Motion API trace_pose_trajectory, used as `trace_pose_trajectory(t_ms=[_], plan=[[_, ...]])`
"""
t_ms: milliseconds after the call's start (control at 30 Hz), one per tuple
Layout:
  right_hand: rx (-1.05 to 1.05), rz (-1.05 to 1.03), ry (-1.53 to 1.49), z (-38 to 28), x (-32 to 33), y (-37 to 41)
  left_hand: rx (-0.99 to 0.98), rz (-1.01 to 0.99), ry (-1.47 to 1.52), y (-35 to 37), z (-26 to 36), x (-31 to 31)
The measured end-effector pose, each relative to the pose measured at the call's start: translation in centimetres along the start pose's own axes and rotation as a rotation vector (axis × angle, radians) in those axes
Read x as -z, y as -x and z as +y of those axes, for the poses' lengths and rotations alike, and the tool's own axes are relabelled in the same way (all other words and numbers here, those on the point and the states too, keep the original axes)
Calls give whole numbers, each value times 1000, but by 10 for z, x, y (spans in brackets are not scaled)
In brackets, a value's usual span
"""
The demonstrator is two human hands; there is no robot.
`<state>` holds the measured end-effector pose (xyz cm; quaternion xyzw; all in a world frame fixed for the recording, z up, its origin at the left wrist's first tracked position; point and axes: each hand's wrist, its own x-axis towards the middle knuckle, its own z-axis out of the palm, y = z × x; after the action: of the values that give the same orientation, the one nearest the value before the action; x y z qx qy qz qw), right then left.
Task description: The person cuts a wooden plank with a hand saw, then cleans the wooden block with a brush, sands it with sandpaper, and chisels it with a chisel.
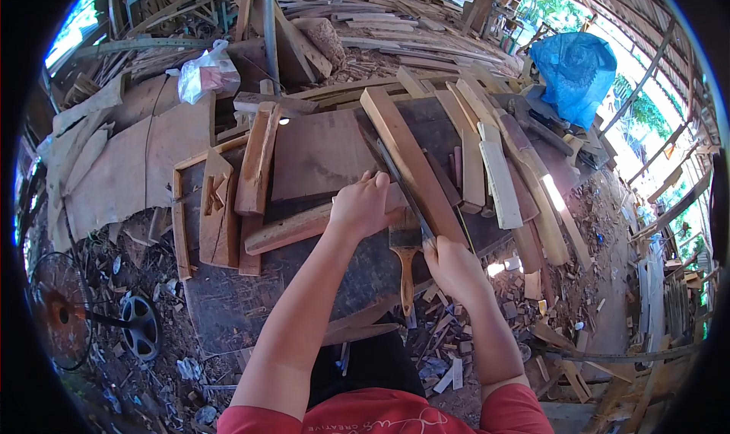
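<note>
My left hand is closed over the right end of a wooden piece that lies slantwise on the dark worktable. In my right hand is the near end of a long, narrow dark metal blade; its grip is hidden by the fingers. The blade points away from me, past the end of the wooden piece, alongside a thick wooden beam. Between my hands lies a wide flat brush, its wooden handle towards me.
Left on the table are a notched block and a grooved block. Several boards lie to the right. A blue plastic sheet is at the back right, a white plastic bag at the back left. Wood scraps cover the ground.
</note>
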<state>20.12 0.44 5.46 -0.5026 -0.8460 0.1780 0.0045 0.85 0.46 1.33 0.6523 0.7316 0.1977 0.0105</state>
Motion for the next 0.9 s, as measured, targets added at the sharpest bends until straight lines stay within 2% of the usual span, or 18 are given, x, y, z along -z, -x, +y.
trace_pose_trajectory(t_ms=[100, 667, 733, 833, 900], plan=[[1, 11, -20, -2, 3, -8, -10, 49, -22, -2, -3, -5], [28, 48, -83, 10, -3, -14, 59, -68, -6, -2, 5, 4], [42, 100, -170, 12, -5, -13, 69, -96, -8, -2, 6, 5], [34, 172, -212, 7, -4, -19, 82, -26, 6, -2, 7, 2], [47, 189, -187, 4, -8, -29, 109, -87, 11, -2, 8, 5]])
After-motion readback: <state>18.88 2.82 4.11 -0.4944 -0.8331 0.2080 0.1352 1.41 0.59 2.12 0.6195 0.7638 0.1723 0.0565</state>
